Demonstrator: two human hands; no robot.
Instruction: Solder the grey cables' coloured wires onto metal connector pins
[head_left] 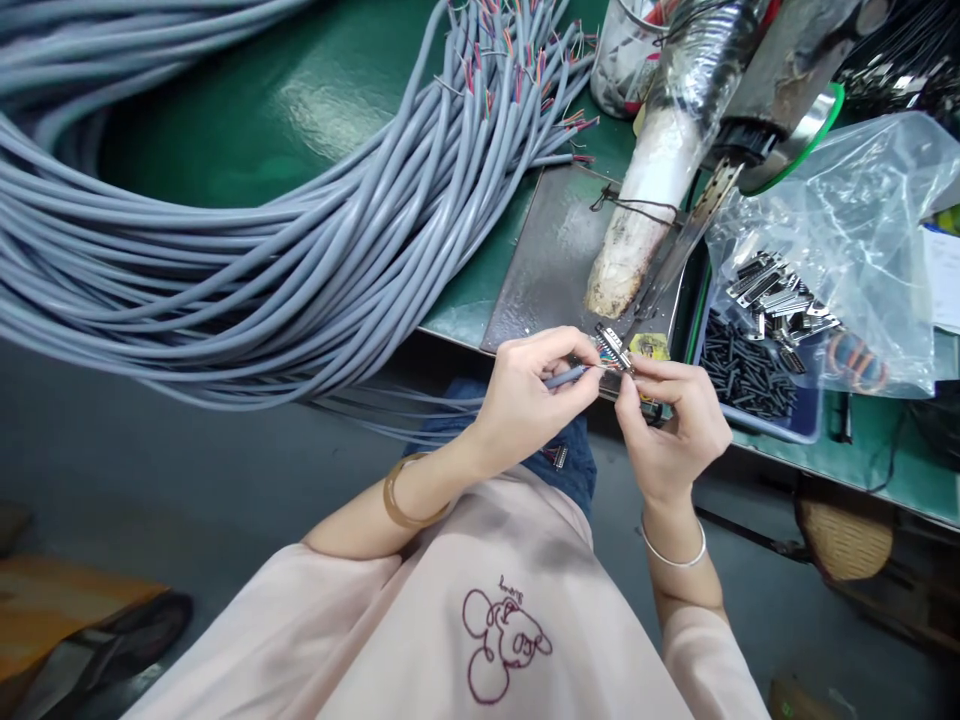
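Note:
My left hand [536, 385] is closed on the end of a grey cable [564, 377], pinching close to its stripped, coloured wires. Those thin wires lead to a small metal multi-pin connector [613, 348], which my right hand [671, 415] grips between thumb and fingers at its right end. Both hands meet at the front edge of the bench, just below the tip of a white wrapped tube [626, 250]. Whether each wire is joined to a pin is too small to tell. Another small connector [555, 457] lies over my lap.
A large bundle of grey cables [300, 280] with stripped ends covers the bench's left side. At right, a blue tray [806, 425] holds black sleeves [742, 375] and metal connectors [780, 290], beside a clear plastic bag [885, 240]. A metal plate [540, 260] lies under the tube.

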